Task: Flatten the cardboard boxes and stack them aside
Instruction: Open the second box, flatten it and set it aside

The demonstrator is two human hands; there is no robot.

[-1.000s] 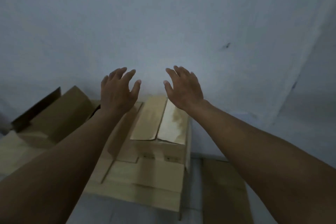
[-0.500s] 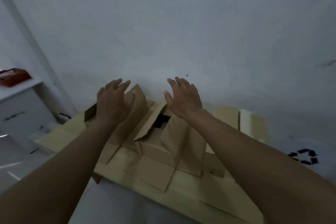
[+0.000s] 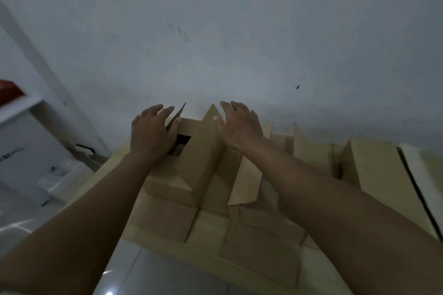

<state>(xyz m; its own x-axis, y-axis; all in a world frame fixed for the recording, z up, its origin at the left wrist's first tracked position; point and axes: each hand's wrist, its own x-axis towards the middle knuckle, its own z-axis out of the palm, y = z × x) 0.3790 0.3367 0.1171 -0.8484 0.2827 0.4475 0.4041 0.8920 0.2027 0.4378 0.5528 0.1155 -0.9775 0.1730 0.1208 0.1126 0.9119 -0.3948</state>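
Note:
A brown cardboard box (image 3: 201,160) stands against the white wall with its top flaps half raised and a dark gap showing inside. My left hand (image 3: 151,136) hovers at its left flap, fingers spread and relaxed, holding nothing. Over the right flap, my right hand (image 3: 239,127) reaches with straight fingers; I cannot tell whether it touches the cardboard. The box sits on flattened cardboard sheets (image 3: 239,242) lying on the floor.
More cardboard boxes (image 3: 374,170) stand to the right along the wall (image 3: 215,31). A white cabinet (image 3: 21,146) with a red object (image 3: 9,90) on top is at the left. Glossy white floor tiles (image 3: 148,275) lie in front.
The view has swung and closed in on the box. Both hands have moved forward and down to its raised flaps.

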